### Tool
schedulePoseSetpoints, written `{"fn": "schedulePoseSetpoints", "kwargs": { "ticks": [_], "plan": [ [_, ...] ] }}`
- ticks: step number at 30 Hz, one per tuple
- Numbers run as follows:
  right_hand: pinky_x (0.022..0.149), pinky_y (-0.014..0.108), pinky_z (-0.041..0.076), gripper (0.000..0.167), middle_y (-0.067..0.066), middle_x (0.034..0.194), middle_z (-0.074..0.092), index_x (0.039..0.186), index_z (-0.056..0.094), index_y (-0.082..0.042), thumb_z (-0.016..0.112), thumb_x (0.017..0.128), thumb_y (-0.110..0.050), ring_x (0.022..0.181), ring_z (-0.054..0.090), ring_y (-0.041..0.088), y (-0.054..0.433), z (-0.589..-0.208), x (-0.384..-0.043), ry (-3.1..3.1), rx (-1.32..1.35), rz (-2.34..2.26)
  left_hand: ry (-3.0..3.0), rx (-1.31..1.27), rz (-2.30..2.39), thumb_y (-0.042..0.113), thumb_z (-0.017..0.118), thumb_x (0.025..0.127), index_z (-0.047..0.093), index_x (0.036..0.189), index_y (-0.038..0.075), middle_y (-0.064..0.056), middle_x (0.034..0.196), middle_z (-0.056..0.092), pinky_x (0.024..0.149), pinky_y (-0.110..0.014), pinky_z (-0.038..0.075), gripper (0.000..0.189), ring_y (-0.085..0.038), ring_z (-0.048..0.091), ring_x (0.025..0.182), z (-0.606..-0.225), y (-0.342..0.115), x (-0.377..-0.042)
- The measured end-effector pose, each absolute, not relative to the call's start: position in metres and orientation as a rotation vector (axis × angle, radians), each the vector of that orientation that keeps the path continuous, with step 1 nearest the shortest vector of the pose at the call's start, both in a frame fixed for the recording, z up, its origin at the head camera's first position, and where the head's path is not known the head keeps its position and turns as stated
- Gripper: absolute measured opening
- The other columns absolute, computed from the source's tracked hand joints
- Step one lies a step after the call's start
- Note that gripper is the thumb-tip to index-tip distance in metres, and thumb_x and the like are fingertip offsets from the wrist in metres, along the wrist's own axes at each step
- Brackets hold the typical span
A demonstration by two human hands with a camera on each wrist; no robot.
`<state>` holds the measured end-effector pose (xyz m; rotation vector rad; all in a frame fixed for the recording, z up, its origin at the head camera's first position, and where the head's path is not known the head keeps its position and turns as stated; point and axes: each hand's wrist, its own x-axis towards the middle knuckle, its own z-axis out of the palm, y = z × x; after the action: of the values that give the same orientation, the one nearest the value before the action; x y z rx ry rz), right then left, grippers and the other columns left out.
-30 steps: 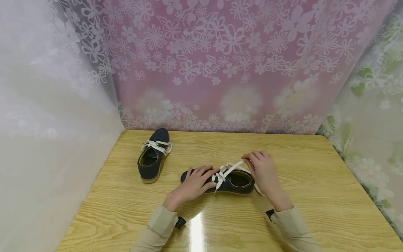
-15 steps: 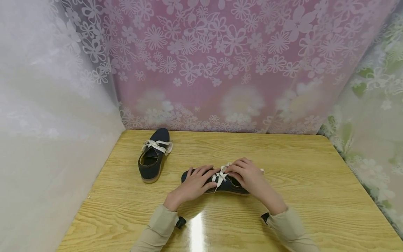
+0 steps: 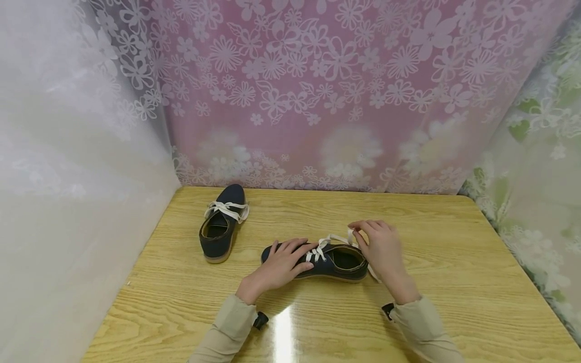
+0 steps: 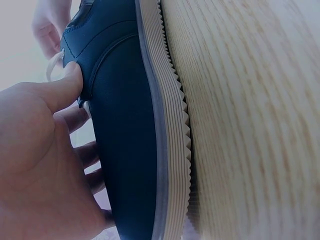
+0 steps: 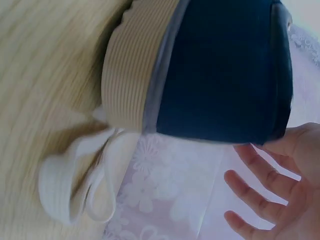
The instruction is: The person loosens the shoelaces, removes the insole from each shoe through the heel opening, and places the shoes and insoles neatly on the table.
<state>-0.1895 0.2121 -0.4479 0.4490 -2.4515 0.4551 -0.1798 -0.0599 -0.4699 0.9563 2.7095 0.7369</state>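
Here, in the head view, a dark blue shoe (image 3: 321,268) sits on its sole on the wood-grained table (image 3: 454,262), toe to the left and heel to the right. The left hand (image 3: 280,266) rests over its front with fingers spread and relaxed across the top, thumb on the near side. The right hand (image 3: 382,252), above the heel end, pinches a white lace (image 3: 336,237) between thumb and fingertips. Farther back on the left stands a second shoe (image 3: 229,233), well apart, its toe towards the pink flowered curtain (image 3: 290,101). From the left wrist, the left thumb's tip touches the shoe's side near the lacing, the other fingers partly hidden behind the upper; the ridged sole (image 4: 170,115) meets the table. From the right wrist, the heel hides the pinching fingertips, the other fingers stand apart, and a loop of lace hangs beside the heel, down by the table.
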Motion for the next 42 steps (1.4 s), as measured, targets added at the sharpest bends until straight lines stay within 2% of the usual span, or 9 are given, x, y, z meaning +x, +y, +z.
{"fn": "schedulePoseSetpoints", "kwargs": {
  "ticks": [7, 14, 19, 23, 27, 34, 38, 42],
  "plan": [
    [0.080, 0.053, 0.055, 0.018, 0.008, 0.095, 0.075, 0.102, 0.078, -0.012, 0.082, 0.085, -0.007, 0.092, 0.067, 0.035, 0.196, -0.452, -0.185, -2.439, 0.597, 0.461, 2.710, 0.955, 0.737, 0.046, 0.042, 0.108, 0.035, 0.160, 0.026, -0.007, 0.164, 0.031, 0.118, -0.068, 0.013, 0.056, -0.033, 0.027, 0.151, -0.471, -0.060, -0.181],
    [0.083, 0.047, 0.056, 0.023, 0.006, 0.098, 0.073, 0.108, 0.076, -0.012, 0.079, 0.086, -0.005, 0.095, 0.065, 0.030, 0.181, -0.455, -0.183, -2.364, 0.881, 0.508, 2.716, 0.959, 0.731, 0.047, 0.042, 0.108, 0.036, 0.159, 0.026, -0.007, 0.163, 0.031, 0.118, -0.068, 0.013, 0.056, -0.032, 0.027, 0.151, -0.471, -0.061, -0.180],
    [0.087, 0.048, 0.056, 0.033, 0.009, 0.111, 0.070, 0.115, 0.075, -0.015, 0.080, 0.085, -0.003, 0.104, 0.064, 0.031, 0.177, -0.458, -0.181, -2.352, 1.011, 0.454, 2.714, 0.960, 0.723, 0.047, 0.042, 0.108, 0.035, 0.160, 0.027, -0.007, 0.163, 0.031, 0.118, -0.069, 0.013, 0.056, -0.033, 0.026, 0.151, -0.471, -0.061, -0.180],
    [0.089, 0.048, 0.055, 0.029, 0.010, 0.118, 0.068, 0.108, 0.075, -0.016, 0.081, 0.083, -0.003, 0.108, 0.063, 0.031, 0.176, -0.458, -0.180, -2.371, 1.020, 0.418, 2.712, 0.963, 0.734, 0.046, 0.043, 0.108, 0.037, 0.159, 0.025, -0.007, 0.163, 0.032, 0.117, -0.069, 0.013, 0.055, -0.033, 0.027, 0.151, -0.472, -0.061, -0.180],
    [0.090, 0.047, 0.054, 0.023, 0.007, 0.112, 0.070, 0.099, 0.072, -0.013, 0.083, 0.081, -0.003, 0.107, 0.063, 0.030, 0.178, -0.457, -0.180, -2.349, 0.989, 0.438, 2.711, 0.961, 0.744, 0.046, 0.042, 0.108, 0.037, 0.159, 0.025, -0.007, 0.163, 0.032, 0.117, -0.070, 0.013, 0.055, -0.033, 0.027, 0.151, -0.471, -0.060, -0.180],
    [0.089, 0.045, 0.054, 0.027, 0.002, 0.092, 0.074, 0.098, 0.074, -0.012, 0.088, 0.075, -0.008, 0.095, 0.068, 0.026, 0.178, -0.451, -0.178, -2.212, 1.097, 0.488, 2.705, 0.969, 0.745, 0.046, 0.043, 0.108, 0.036, 0.159, 0.025, -0.008, 0.163, 0.031, 0.117, -0.070, 0.013, 0.056, -0.033, 0.026, 0.151, -0.472, -0.060, -0.181],
    [0.089, 0.043, 0.056, 0.028, -0.002, 0.090, 0.074, 0.095, 0.075, -0.015, 0.090, 0.073, -0.009, 0.089, 0.069, 0.019, 0.174, -0.447, -0.172, -2.208, 1.180, 0.511, 2.703, 0.973, 0.743, 0.045, 0.043, 0.108, 0.036, 0.159, 0.024, -0.008, 0.163, 0.031, 0.117, -0.070, 0.013, 0.056, -0.032, 0.025, 0.151, -0.472, -0.061, -0.182],
    [0.088, 0.046, 0.057, 0.026, -0.002, 0.090, 0.073, 0.094, 0.075, -0.015, 0.090, 0.073, -0.009, 0.088, 0.070, 0.016, 0.171, -0.443, -0.168, -2.231, 1.226, 0.505, 2.704, 0.966, 0.739, 0.046, 0.042, 0.108, 0.035, 0.159, 0.026, -0.008, 0.163, 0.031, 0.117, -0.070, 0.013, 0.056, -0.032, 0.025, 0.151, -0.473, -0.061, -0.181]
  ]
}}
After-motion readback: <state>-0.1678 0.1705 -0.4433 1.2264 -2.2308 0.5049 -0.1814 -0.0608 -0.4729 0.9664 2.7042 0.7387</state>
